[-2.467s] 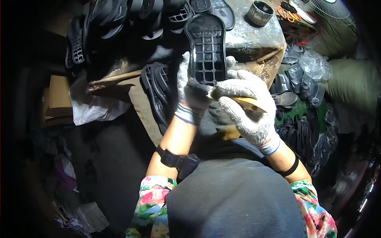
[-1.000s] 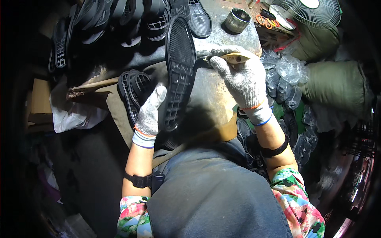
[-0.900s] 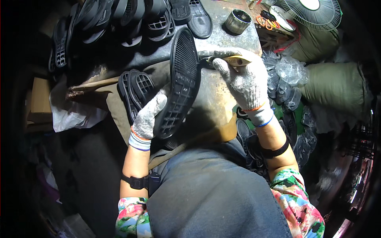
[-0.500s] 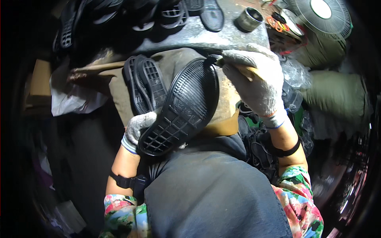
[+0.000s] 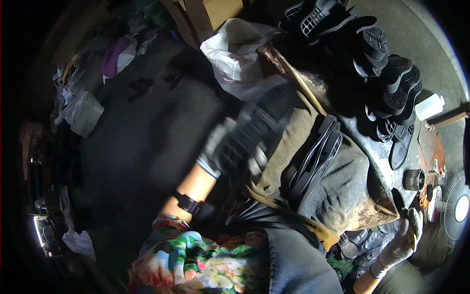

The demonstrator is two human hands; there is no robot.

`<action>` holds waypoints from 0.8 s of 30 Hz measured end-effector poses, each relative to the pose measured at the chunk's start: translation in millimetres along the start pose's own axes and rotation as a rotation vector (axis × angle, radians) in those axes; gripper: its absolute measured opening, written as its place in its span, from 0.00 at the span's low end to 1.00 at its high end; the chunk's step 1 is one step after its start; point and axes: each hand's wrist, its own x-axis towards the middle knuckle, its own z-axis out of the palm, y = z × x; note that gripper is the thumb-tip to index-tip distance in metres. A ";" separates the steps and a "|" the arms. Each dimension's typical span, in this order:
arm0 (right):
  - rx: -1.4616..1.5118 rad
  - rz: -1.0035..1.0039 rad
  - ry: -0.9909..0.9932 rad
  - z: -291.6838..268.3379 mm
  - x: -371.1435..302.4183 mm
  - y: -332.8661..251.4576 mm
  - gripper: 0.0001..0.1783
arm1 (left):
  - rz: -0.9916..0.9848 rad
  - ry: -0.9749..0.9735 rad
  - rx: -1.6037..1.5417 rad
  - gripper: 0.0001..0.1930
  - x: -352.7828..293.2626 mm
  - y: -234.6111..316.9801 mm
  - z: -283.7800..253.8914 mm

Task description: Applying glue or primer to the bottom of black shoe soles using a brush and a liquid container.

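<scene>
My left hand, in a pale knit glove, grips a black shoe sole with its treaded side up; both are smeared by motion. The sole is out to the left, beside the cloth-covered work surface. Far to the right, my gloved right hand is closed around a small dark-tipped brush, whose handle is mostly hidden. Close to that brush stands a metal tin. More black soles lie together on the cloth between my hands.
Several black soles are piled on the bench at the back right, near a white bottle. A fan stands at far right. A white sack sits behind the sole in my left hand; loose soles lie below the cloth.
The view has swung left. My left hand has carried the sole off to the left, away from the brush. My right hand, still holding the brush, is now apart from it, near the tin.
</scene>
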 end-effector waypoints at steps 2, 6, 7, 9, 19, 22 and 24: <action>0.054 0.022 -0.005 6.6 6.7 -5.0 0.15 | 0.005 -0.465 0.287 0.43 3.4 86.6 26.9; 0.329 0.182 0.026 20.0 3.4 -11.1 0.17 | 0.519 -0.034 -0.293 0.56 19.9 188.3 36.4; 0.406 0.060 0.000 29.6 0.2 -15.9 0.20 | 0.549 -0.057 -0.337 0.54 34.3 190.7 19.5; 0.101 -0.032 -0.007 32.7 9.8 -49.5 0.15 | 0.493 -0.106 -0.346 0.50 63.9 156.7 -0.8; 0.252 0.260 0.054 26.5 18.1 -34.5 0.13 | 0.300 -0.171 1.691 0.09 103.3 -112.1 93.9; 0.434 0.362 0.169 20.0 26.9 -11.3 0.14 | 0.630 -0.422 2.382 0.11 91.0 -148.1 117.0; 0.361 0.327 0.240 5.7 34.2 17.7 0.13 | 0.585 -0.431 2.514 0.15 92.0 -159.5 117.8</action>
